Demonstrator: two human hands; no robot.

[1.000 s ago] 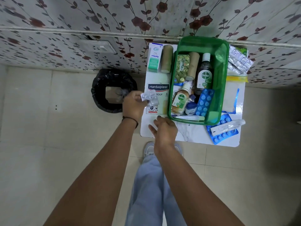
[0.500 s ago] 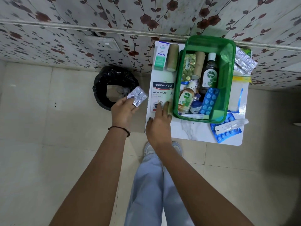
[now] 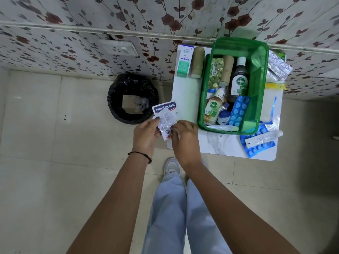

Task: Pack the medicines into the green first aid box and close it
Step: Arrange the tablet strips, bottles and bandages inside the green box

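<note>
The green first aid box [image 3: 261,92] stands open on a small white table [image 3: 216,143], holding two Dettol bottles [image 3: 238,83], a blue pill strip, a roll and a gold strip. My left hand [image 3: 146,134] grips a silver blister strip [image 3: 166,121]. My right hand [image 3: 183,138] holds the lower end of a Hansaplast plaster pack [image 3: 166,107], lifted off the table's left edge behind the strip. On the table lie an Optibox carton [image 3: 184,61], a beige roll [image 3: 197,62], a blue pill strip [image 3: 260,145] under a white tube [image 3: 264,139], and silver strips [image 3: 278,67].
A round bin with a black liner [image 3: 132,99] stands on the tiled floor just left of the table. The flowered wall with a socket plate [image 3: 120,49] runs behind. My legs and a shoe [image 3: 171,166] are below my hands.
My right hand has picked the Hansaplast pack up from the table and brought it left to the blister strip in my left hand. The view has shifted slightly.
</note>
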